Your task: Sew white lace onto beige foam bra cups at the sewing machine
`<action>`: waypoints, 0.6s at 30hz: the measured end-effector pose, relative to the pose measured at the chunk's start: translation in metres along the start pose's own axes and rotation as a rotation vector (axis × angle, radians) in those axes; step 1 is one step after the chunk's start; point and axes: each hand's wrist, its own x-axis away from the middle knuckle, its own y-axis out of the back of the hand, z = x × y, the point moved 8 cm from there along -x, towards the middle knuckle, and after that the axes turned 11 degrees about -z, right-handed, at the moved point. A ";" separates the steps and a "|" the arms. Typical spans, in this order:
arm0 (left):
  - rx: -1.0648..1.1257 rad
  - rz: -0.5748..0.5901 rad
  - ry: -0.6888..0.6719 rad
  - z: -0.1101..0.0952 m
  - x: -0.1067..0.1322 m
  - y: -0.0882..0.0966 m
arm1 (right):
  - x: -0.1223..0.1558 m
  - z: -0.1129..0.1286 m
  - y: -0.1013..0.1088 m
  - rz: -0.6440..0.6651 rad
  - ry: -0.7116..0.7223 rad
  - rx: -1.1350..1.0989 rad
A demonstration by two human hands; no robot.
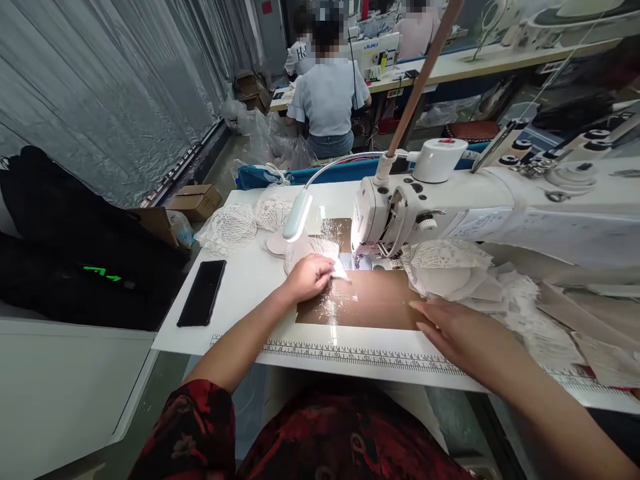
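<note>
Under the bright lamp, my left hand pinches the edge of a pale lace fabric piece just left of the sewing machine's needle area. The sewing machine is white, and its presser foot sits near the tip of that piece. A shiny brown plate covers the table in front of the needle. My right hand rests at the plate's right edge with thumb and fingers apart, and nothing shows between them. Close above it lies a stack of cream lace pieces.
Lace cups lie at the table's far left, behind a black phone. A lamp on a bent neck hangs over the work. More fabric is heaped at right. A ruler strip runs along the front edge. Ahead sits a person.
</note>
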 end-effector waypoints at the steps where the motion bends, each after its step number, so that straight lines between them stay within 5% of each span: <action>1: 0.062 0.082 -0.048 -0.014 0.008 -0.003 | 0.009 -0.006 0.000 -0.026 -0.012 0.043; 4: 0.238 0.313 -0.193 -0.060 0.033 -0.009 | 0.028 -0.019 -0.005 -0.055 -0.041 0.140; 7: 0.316 0.349 -0.178 -0.075 0.040 -0.004 | 0.034 -0.020 -0.011 -0.046 -0.007 0.164; 13: 0.183 -0.002 0.138 -0.016 0.008 0.026 | 0.044 -0.021 -0.007 -0.152 0.073 0.088; 18: 0.308 0.102 0.444 0.029 0.005 0.008 | 0.062 -0.032 0.001 -0.206 0.019 0.034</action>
